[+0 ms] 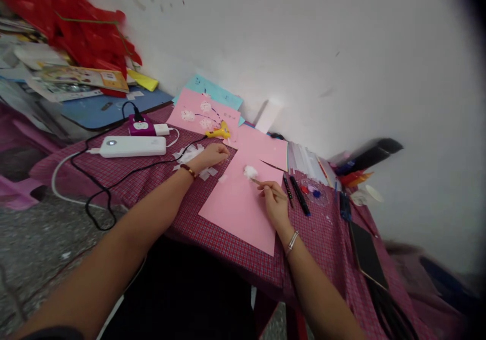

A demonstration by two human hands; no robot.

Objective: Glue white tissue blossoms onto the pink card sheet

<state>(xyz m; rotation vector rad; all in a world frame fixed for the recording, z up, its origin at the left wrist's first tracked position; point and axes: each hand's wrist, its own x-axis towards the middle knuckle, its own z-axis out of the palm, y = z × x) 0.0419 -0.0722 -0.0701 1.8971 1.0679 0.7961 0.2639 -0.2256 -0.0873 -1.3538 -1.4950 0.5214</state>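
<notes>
A thin wooden-coloured stick [276, 193], its exact kind too small to tell, is gripped by my right hand [274, 203]. Its tip meets a white fluffy tuft [249, 171] on a pink sheet of paper [235, 203]. My left hand [215, 154] is closed with curled fingers by the sheet's left edge, just below a yellow glue gun [219, 130]; whatever may be between its fingers is hidden. Torn white paper pieces [186, 154] lie beneath and beside the left wrist. Behind, a pink picture [186, 99] carries white flower-like shapes on dark stems.
A white power bank [132, 146] and a purple socket block [139, 126] with looping cables sit left. Black markers [299, 196] and a clear palette with coloured blobs [316, 193] lie right. A black notebook [368, 254] rests near the right edge. A wall stands behind.
</notes>
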